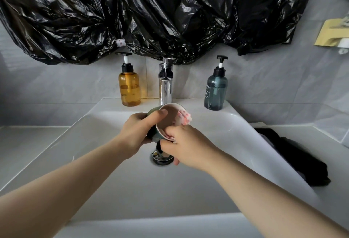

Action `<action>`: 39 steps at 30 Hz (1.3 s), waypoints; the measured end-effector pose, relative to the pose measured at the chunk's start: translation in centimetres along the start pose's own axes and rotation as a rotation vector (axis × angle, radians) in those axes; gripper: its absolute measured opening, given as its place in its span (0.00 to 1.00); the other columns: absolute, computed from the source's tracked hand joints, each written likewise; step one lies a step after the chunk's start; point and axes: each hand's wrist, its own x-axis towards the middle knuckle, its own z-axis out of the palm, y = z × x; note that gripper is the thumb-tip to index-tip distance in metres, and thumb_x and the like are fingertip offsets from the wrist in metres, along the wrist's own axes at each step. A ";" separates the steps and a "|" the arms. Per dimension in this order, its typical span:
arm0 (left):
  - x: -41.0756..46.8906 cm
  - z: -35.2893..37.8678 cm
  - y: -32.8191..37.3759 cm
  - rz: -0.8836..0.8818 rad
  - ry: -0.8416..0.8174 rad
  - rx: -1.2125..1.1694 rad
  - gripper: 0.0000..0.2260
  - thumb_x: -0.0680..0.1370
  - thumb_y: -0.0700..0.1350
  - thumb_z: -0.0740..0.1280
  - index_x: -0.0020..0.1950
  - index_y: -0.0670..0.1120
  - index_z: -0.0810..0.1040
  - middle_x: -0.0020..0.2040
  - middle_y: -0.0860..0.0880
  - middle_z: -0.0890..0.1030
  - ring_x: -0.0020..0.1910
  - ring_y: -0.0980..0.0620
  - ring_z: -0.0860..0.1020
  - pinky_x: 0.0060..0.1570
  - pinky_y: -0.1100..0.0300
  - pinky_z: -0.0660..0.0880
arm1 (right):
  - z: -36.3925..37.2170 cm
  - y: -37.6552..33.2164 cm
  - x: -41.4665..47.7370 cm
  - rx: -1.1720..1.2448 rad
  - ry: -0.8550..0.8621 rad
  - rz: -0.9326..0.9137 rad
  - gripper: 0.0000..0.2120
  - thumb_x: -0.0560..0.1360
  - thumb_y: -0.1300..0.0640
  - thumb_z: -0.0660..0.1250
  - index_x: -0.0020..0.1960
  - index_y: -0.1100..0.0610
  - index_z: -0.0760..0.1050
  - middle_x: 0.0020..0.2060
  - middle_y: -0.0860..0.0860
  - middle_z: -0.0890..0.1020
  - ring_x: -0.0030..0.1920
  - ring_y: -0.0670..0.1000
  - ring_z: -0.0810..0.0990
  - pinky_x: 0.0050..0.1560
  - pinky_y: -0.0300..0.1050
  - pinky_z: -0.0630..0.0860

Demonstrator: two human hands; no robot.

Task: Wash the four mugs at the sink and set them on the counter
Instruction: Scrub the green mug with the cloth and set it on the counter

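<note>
I hold one green mug (166, 122) with a pale inside over the white sink (113, 162), just below the chrome tap (165, 84). My left hand (140, 132) grips the mug's outer wall, thumb on the rim. The fingers of my right hand (186, 145) curl over the near rim and press a white and pink cloth or sponge (182, 117) against the inside. The mug tilts toward me. No other mugs are in view.
An amber pump bottle (129, 86) stands left of the tap and a blue-grey one (215, 88) right of it. The drain (160, 157) lies below my hands. A black cloth (294, 154) lies on the right counter. Black plastic sheeting (151, 14) hangs above.
</note>
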 end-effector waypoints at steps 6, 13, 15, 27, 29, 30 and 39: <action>-0.1 -1.3 0.5 -0.088 -0.215 0.048 0.35 0.60 0.63 0.74 0.57 0.38 0.81 0.53 0.39 0.85 0.52 0.41 0.84 0.48 0.54 0.81 | -1.1 0.7 -0.5 -0.297 -0.032 -0.199 0.12 0.78 0.57 0.58 0.37 0.53 0.61 0.37 0.49 0.74 0.38 0.57 0.77 0.38 0.51 0.70; -0.3 -0.7 0.6 0.007 -0.012 0.111 0.38 0.55 0.63 0.73 0.53 0.36 0.81 0.44 0.38 0.83 0.40 0.45 0.81 0.49 0.51 0.80 | -0.8 0.2 -0.4 -0.356 -0.037 -0.134 0.07 0.76 0.51 0.61 0.46 0.55 0.69 0.39 0.50 0.73 0.40 0.57 0.72 0.37 0.47 0.65; -0.2 -0.3 0.6 0.046 0.037 0.132 0.39 0.54 0.64 0.73 0.51 0.35 0.80 0.40 0.41 0.80 0.39 0.45 0.77 0.46 0.48 0.77 | -0.6 0.2 -0.4 -0.294 -0.046 -0.077 0.09 0.76 0.49 0.64 0.48 0.55 0.70 0.40 0.51 0.76 0.38 0.55 0.77 0.37 0.46 0.68; -0.2 0.1 0.7 0.069 0.081 0.017 0.38 0.55 0.63 0.73 0.52 0.33 0.79 0.39 0.42 0.75 0.37 0.46 0.73 0.42 0.51 0.72 | -0.5 -0.5 -0.2 0.072 -0.076 -0.003 0.10 0.81 0.56 0.58 0.41 0.51 0.66 0.37 0.53 0.80 0.24 0.51 0.81 0.33 0.44 0.76; -0.1 -0.2 0.6 0.037 0.006 0.005 0.39 0.56 0.61 0.74 0.54 0.32 0.79 0.40 0.41 0.75 0.38 0.46 0.74 0.47 0.50 0.76 | -0.6 0.1 -0.1 -0.087 -0.054 -0.044 0.13 0.78 0.66 0.58 0.39 0.51 0.63 0.47 0.50 0.83 0.34 0.49 0.85 0.33 0.47 0.78; 0.0 -0.4 0.6 0.025 -0.028 0.004 0.37 0.56 0.60 0.74 0.54 0.34 0.79 0.40 0.42 0.77 0.38 0.46 0.76 0.52 0.50 0.79 | -0.7 0.3 0.1 -0.165 -0.042 -0.074 0.15 0.75 0.70 0.57 0.40 0.51 0.63 0.52 0.49 0.82 0.43 0.48 0.85 0.29 0.47 0.77; -0.6 -1.5 1.6 -0.125 -0.105 0.072 0.34 0.55 0.63 0.75 0.51 0.40 0.82 0.43 0.43 0.86 0.41 0.48 0.85 0.41 0.54 0.82 | -0.2 0.7 0.3 -0.620 -0.027 -0.219 0.13 0.75 0.68 0.60 0.55 0.54 0.73 0.53 0.52 0.77 0.49 0.60 0.79 0.37 0.47 0.64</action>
